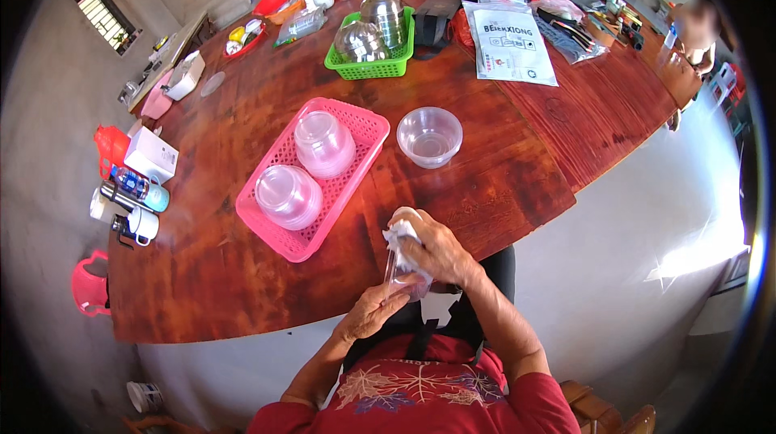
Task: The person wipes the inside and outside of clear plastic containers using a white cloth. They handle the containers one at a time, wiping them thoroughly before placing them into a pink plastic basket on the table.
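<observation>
Near the table's front edge, my left hand [369,314] grips a clear plastic bowl [414,284], tilted on its side, from its lower left. My right hand [439,248] is closed round a crumpled white tissue or cloth [400,233] and presses it to the bowl's upper edge; some of its fingers are hidden. Just ahead, another clear bowl [430,139] stands upright on the table. To its left is a pink basket [371,161] with two upside-down stacks of clear bowls, a far stack [325,143] and a near stack [288,196].
Beyond, a green basket [368,69] holds clear bowl stacks. A white-and-grey packet [511,44] lies at far right on the wooden table [202,272]. Cups, bottles and a white box [151,153] line the left edge. Another person [697,34] is at the far right.
</observation>
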The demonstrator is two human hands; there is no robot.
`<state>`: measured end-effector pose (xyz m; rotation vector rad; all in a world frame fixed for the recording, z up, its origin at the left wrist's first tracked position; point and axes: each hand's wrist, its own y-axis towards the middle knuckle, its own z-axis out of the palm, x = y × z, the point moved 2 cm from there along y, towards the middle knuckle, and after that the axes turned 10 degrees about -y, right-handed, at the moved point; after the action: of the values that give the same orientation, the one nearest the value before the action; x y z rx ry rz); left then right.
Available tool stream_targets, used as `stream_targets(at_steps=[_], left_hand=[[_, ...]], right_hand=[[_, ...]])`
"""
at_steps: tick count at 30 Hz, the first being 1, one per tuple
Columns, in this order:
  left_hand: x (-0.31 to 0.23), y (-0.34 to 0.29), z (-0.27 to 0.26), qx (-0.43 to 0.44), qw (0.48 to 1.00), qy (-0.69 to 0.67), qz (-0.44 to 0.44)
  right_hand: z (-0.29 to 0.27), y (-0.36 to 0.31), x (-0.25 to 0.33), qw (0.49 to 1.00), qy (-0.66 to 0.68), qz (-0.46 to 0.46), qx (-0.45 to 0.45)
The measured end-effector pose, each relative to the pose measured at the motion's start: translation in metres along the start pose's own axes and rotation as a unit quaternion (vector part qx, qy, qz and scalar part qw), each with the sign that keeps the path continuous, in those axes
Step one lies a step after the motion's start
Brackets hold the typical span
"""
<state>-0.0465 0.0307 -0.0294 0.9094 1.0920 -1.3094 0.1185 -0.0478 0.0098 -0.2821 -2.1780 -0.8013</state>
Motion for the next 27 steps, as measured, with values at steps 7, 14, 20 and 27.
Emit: stream_targets(at_steps=[7,14,20,27], left_hand=[[-0.003,0.008,0.001,0.007,0.996,0.052,0.071],[0.014,0.012,-0.008,-0.024,0.995,0.006,0.095],[0.028,0.005,-0.011,-0.044,0.997,-0.022,0.057],[0.017,0.021,-0.007,-0.072,0.968,-0.226,0.082]], right_hand=[[0.018,-0.012,-0.05,0.952,0.198,0.23,0.05],[0.014,-0.038,0.05,0.954,-0.249,-0.139,-0.087],[0.011,-0.034,0.042,0.97,-0.204,-0.082,-0.101],[0.019,-0.011,0.001,0.965,0.127,0.161,-0.163]])
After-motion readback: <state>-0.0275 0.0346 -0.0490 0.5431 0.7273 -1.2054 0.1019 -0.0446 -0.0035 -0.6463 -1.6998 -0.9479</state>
